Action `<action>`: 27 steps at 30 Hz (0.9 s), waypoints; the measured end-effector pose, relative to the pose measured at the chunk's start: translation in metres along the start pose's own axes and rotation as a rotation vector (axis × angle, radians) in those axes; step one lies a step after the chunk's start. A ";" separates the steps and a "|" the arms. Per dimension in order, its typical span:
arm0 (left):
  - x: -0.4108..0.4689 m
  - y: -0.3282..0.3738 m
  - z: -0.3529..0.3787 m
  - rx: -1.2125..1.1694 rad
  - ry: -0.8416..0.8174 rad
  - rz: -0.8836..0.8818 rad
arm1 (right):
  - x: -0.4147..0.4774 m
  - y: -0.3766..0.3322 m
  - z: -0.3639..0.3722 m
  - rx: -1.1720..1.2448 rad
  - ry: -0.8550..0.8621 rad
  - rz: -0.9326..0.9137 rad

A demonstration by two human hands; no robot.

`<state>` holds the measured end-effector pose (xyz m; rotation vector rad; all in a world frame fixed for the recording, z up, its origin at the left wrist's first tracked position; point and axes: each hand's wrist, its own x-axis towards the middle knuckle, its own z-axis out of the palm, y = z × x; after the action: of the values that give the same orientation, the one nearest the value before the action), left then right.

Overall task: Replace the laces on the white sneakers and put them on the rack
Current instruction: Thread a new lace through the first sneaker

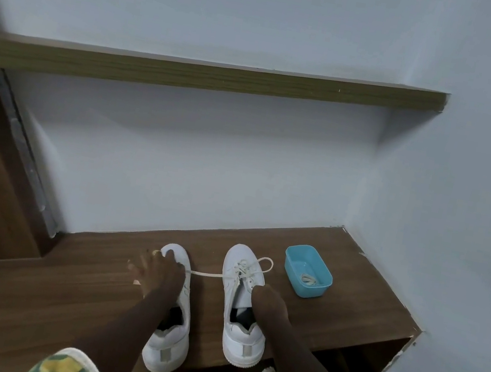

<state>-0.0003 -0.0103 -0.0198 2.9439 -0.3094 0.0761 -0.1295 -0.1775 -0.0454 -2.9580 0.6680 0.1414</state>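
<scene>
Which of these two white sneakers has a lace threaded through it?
The right-hand sneaker, nearer the blue tub: a lace criss-crosses its eyelets. The other sneaker, under the left hand, shows none.

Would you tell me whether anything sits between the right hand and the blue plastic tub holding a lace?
Nothing visible does: only bare brown wooden bench top separates the right hand from the blue plastic tub.

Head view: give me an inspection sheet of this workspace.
Surface: brown wooden bench top, bearing sneakers and tub.
Job's things: left sneaker and right sneaker side by side, toes to the wall; lace runs between them; blue tub holds a coiled lace.
Clutter: nothing seen.
Hands: left hand rests on left sneaker's toe; right hand at right sneaker's opening, fingers hidden.
Cables: nothing seen.
Surroundings: pale wall; wooden shelf above.
</scene>
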 end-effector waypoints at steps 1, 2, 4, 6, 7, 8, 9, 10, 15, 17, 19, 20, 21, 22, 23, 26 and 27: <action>-0.004 0.006 0.002 0.028 0.011 0.087 | 0.000 -0.001 -0.001 0.002 -0.002 0.004; -0.007 0.013 0.005 0.063 0.025 0.181 | 0.001 -0.001 -0.001 0.004 -0.003 0.008; -0.013 0.030 0.011 0.117 0.016 0.335 | 0.001 -0.002 -0.002 0.002 -0.005 0.014; -0.016 0.046 0.016 0.093 -0.085 0.411 | 0.001 -0.002 -0.003 -0.002 -0.005 0.028; -0.017 0.053 0.018 0.070 -0.146 0.425 | 0.001 -0.003 -0.002 -0.001 -0.005 0.034; -0.018 0.059 0.020 0.052 -0.194 0.425 | 0.001 -0.003 -0.001 -0.001 -0.009 0.038; -0.020 0.063 0.021 0.034 -0.216 0.415 | 0.000 -0.003 0.000 -0.001 -0.012 0.040; -0.021 0.067 0.022 0.004 -0.225 0.397 | 0.000 -0.003 0.000 -0.004 -0.014 0.043; -0.023 0.067 0.018 -0.125 -0.221 0.292 | 0.002 -0.003 0.000 0.004 -0.001 0.054; -0.023 0.064 0.014 -0.115 -0.193 0.227 | 0.003 -0.003 0.001 0.008 0.003 0.053; -0.020 0.057 0.010 -0.101 -0.158 0.142 | 0.003 -0.004 0.001 0.009 0.012 0.051; -0.015 0.051 0.009 -0.086 -0.136 0.104 | 0.003 -0.004 0.001 0.008 0.016 0.051; -0.009 0.044 0.008 -0.064 -0.113 0.073 | 0.002 -0.004 0.001 0.010 0.017 0.051; -0.001 0.035 0.008 -0.039 -0.094 0.059 | 0.002 -0.004 0.001 0.014 0.019 0.052; 0.007 0.027 0.007 -0.022 -0.089 0.052 | 0.001 -0.003 0.000 0.015 0.022 0.051; 0.024 0.008 -0.003 -0.027 -0.054 -0.041 | -0.001 -0.003 0.000 0.023 0.023 0.052; 0.026 0.003 -0.008 -0.002 -0.043 -0.090 | -0.001 -0.003 0.000 0.028 0.022 0.053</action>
<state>0.0241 -0.0173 -0.0094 2.9561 -0.1821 0.0010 -0.1287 -0.1741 -0.0446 -2.9207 0.7451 0.1032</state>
